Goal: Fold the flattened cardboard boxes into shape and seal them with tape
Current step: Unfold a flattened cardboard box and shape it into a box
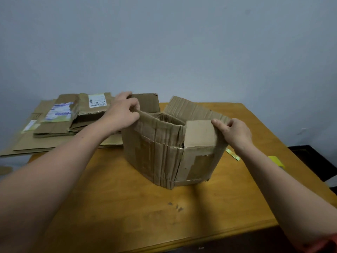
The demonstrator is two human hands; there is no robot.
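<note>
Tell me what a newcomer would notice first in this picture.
A creased cardboard box stands open-topped on the wooden table, the left grip pinching its upper left edge and the right grip holding its right flap. Behind it on the left lies a stack of flattened boxes; a yellow tape roll sits near the right edge.
</note>
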